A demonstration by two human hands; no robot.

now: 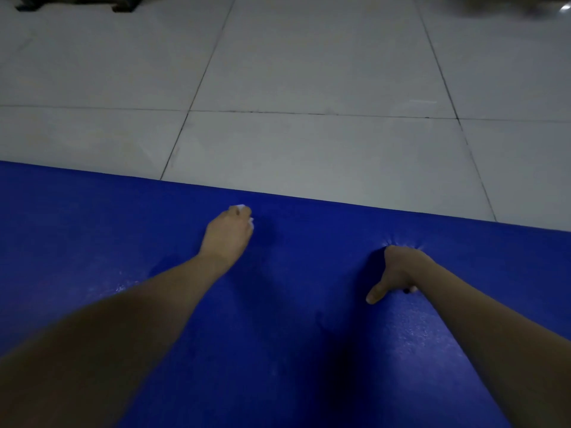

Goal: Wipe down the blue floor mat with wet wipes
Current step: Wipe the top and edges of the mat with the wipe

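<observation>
both on blue mat [293, 304]: left hand [227, 231] clenches mostly hidden wipe [241, 207]; right hand [398, 270] grip unclear

Floor [309, 57]: large pale grey tiles, thin dark grout lines, dim light. Dark furniture base [77, 3]: standing on floor, far edge. Dark blurred shape [494, 4]: well right of furniture base; small bright glint [565, 7] beside it.

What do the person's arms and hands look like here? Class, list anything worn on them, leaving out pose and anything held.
The left forearm and right forearm are bare, with no sleeves in view. The left hand and right hand wear no gloves. No watch, bracelet or ring shows, though the dim, blurred picture could hide small items.
</observation>
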